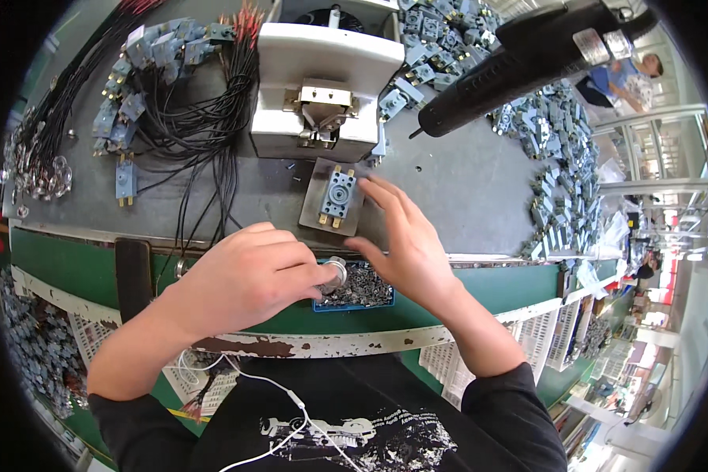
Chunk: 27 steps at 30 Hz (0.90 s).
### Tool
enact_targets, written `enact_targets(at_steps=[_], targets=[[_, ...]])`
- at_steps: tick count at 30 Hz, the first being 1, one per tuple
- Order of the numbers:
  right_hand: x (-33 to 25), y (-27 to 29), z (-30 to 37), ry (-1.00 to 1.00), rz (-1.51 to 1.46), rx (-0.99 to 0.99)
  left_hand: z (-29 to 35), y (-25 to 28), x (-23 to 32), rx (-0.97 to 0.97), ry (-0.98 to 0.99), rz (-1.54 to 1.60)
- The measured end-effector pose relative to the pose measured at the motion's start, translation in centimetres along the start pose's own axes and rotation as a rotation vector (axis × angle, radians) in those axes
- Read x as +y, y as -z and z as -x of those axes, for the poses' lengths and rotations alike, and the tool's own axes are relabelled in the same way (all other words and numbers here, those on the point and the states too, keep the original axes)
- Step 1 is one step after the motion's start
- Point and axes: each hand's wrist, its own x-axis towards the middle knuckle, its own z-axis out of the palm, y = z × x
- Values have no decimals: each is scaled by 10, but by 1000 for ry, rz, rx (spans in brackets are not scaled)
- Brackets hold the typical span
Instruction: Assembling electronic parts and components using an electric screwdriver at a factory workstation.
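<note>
My left hand [248,271] is curled, its thumb and fingertips closed on a small silvery round piece [336,271] above a blue tray [354,307] of small metal parts. Fingers partly cover the piece, so its exact kind does not show. My right hand [409,248] is open with fingers apart, its fingertips beside the right edge of a blue-grey switch-like block [339,194] with brass terminals. The block lies on a metal plate [311,206] in front of a white bench machine [330,47], below its metal head [323,114].
A black electric screwdriver [480,86] hangs at the upper right. Heaps of blue-grey blocks [554,157] lie at the right and back. Bundles of black wires [220,118], some with blocks attached, spread at the left. A chipped white rail [291,346] runs along the near side.
</note>
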Motion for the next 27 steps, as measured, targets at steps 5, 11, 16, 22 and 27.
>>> enact_targets(at_steps=[5,11,16,22,27], targets=[[14,-11,-9,67,-14,16,-12,17,1,117,46,-84],[-2,40,-8,203,-214,209,-43,7,-39,114,194,-174],[-11,81,-43,519,-357,788,-40,1,-31,110,304,-99],[-35,65,-114,384,-900,932,-45,0,-33,82,368,-51],[-45,68,-98,336,-928,851,-43,0,-30,96,311,-164]])
